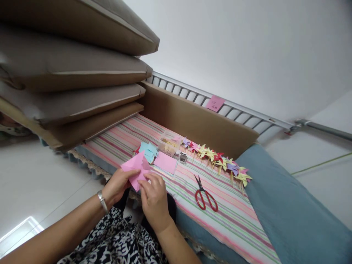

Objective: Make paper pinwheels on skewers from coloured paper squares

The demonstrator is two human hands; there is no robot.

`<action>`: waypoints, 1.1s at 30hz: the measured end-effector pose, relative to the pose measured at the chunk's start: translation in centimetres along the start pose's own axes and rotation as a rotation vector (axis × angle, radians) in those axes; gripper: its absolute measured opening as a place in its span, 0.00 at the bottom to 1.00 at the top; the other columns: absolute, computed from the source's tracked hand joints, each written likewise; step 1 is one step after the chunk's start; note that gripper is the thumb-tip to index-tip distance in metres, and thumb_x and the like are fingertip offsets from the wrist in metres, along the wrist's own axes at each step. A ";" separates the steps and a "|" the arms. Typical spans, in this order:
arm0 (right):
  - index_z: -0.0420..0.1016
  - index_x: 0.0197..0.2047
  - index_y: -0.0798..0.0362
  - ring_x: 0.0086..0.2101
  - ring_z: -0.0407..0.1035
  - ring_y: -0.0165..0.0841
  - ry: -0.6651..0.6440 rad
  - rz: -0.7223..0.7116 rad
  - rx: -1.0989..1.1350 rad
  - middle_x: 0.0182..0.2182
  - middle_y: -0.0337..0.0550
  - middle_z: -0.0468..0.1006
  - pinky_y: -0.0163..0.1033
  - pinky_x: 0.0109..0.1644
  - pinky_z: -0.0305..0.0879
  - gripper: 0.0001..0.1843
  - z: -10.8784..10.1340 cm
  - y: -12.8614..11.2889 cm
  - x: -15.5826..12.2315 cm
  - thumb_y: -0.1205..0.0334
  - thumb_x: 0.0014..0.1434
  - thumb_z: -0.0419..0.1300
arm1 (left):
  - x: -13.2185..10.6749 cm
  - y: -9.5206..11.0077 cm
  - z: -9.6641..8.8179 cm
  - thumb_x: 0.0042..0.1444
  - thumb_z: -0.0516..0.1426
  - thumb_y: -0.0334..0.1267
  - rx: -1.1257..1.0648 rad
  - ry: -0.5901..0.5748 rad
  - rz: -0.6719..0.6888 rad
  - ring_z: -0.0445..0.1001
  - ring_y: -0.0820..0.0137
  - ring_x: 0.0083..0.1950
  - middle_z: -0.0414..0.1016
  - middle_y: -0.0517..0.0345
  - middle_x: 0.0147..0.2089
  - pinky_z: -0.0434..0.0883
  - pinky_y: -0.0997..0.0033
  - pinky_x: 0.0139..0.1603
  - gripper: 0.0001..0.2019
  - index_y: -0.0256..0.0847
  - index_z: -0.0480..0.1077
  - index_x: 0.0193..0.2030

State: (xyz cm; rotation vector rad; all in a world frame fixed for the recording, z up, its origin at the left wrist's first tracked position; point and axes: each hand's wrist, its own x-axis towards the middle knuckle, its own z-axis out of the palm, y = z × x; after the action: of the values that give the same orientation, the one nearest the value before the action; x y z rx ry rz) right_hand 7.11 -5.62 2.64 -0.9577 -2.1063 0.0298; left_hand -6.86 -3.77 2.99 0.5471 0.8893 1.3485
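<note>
Between my two hands is a pink paper square [133,164] with slits cut in it, held above the near edge of the striped cloth. My left hand [118,183] grips its left side, thumb on top. The fingers of my right hand [154,194] pinch its lower right part. Just beyond lie light blue cut paper pieces [149,151] and a stack of pink paper sheets [166,162]. Red-handled scissors [202,194] rest partly open to the right. A row of paper pinwheels [219,157] on sticks lies farther back.
A clear compartment box [168,143] with small parts stands behind the papers, a small metal item [182,157] beside it. Large grey cushions [82,68] are stacked at left. A brown board [192,117] and white railing [176,85] line the back; blue fabric [288,198] covers the right.
</note>
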 end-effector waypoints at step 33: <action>0.71 0.33 0.52 0.37 0.62 0.35 -0.090 0.080 0.048 0.33 0.41 0.72 0.43 0.43 0.58 0.06 -0.2 -0.1 -0.3 0.71 0.57 0.55 | 0.5 -1.3 -0.4 0.40 0.66 0.35 0.009 0.006 0.065 0.68 0.72 0.29 0.75 0.57 0.30 0.66 0.74 0.30 0.13 0.34 0.73 0.34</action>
State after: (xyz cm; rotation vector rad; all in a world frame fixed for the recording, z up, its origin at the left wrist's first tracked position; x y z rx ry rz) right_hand 7.32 -5.92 2.55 -1.0284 -2.1379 0.1659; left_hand -6.40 -3.60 1.64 0.5841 0.8894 1.4063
